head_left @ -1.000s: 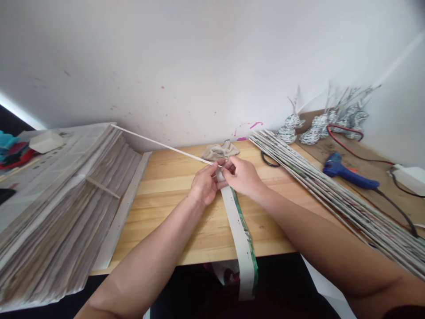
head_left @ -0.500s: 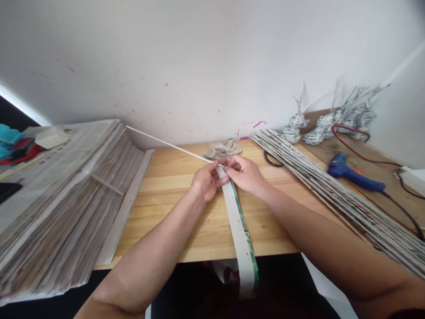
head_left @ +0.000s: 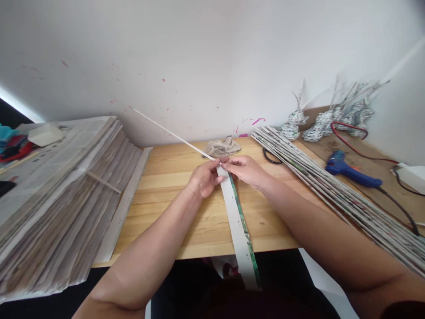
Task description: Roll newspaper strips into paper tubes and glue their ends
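My left hand point(head_left: 206, 175) pinches the far end of a long paper strip point(head_left: 234, 217), grey-white with a green printed edge. Its near end hangs past the table's front edge toward my body. From between the fingers a thin white stick point(head_left: 172, 134) slants up to the left, against the strip's far end. My right hand point(head_left: 244, 170) is closed at the same spot, thumb and forefinger pressed on the strip and the stick's lower end. The fingers hide how the two meet. Just beyond my hands lies a crumpled beige cloth point(head_left: 222, 146) on the wooden table point(head_left: 159, 199).
A tall stack of newspaper sheets point(head_left: 66, 199) covers the left side. Rolled newspaper sticks point(head_left: 315, 186) lie diagonally on the right, beside a blue glue gun point(head_left: 352, 172) on cardboard. Woven paper figures point(head_left: 294, 125) stand at the back right. A black ring-shaped handle point(head_left: 271, 157) pokes out by the sticks.
The white stick has swung up to a steeper slant at its far end. My right hand's fingers have straightened and flattened at the strip's end. The view has shifted slightly.
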The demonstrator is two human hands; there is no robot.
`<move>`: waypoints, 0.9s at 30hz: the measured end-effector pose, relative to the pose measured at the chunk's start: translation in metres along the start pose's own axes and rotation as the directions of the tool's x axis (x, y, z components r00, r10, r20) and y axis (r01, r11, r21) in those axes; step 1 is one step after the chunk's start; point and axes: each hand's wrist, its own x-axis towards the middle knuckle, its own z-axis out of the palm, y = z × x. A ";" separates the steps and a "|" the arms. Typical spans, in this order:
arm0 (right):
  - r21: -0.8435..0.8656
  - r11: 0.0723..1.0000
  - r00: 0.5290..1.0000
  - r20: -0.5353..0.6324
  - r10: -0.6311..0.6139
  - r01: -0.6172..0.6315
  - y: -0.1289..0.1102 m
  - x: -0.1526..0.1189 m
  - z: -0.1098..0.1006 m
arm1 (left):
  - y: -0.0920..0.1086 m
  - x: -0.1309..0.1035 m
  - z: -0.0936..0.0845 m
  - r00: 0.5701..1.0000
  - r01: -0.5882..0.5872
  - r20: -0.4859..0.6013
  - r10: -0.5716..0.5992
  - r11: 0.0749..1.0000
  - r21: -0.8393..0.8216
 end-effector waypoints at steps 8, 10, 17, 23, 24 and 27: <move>-0.056 0.991 0.992 0.004 0.123 -0.123 -0.012 -0.002 -0.005 | 0.006 0.002 -0.004 1.000 -0.013 0.008 0.013 1.000 0.004; -0.048 0.988 0.989 0.010 0.146 -0.145 -0.015 -0.003 -0.007 | 0.006 0.001 -0.004 1.000 -0.007 0.015 0.007 1.000 0.016; -0.003 0.992 0.992 0.012 0.124 -0.124 -0.011 -0.003 -0.004 | 0.007 -0.001 -0.004 0.998 0.030 0.058 -0.034 0.997 0.070; -0.099 0.981 0.978 0.113 0.175 -0.164 -0.019 -0.005 -0.016 | 0.011 -0.001 -0.005 0.996 0.053 0.075 -0.056 0.998 0.037; -0.082 0.983 0.977 0.129 0.172 -0.162 -0.020 -0.005 -0.018 | 0.011 -0.001 -0.005 0.996 0.051 0.077 -0.054 0.998 0.039; 0.014 0.988 0.979 0.141 0.148 -0.152 -0.019 -0.004 -0.019 | 0.010 -0.003 -0.004 0.993 0.049 0.102 -0.055 0.997 0.061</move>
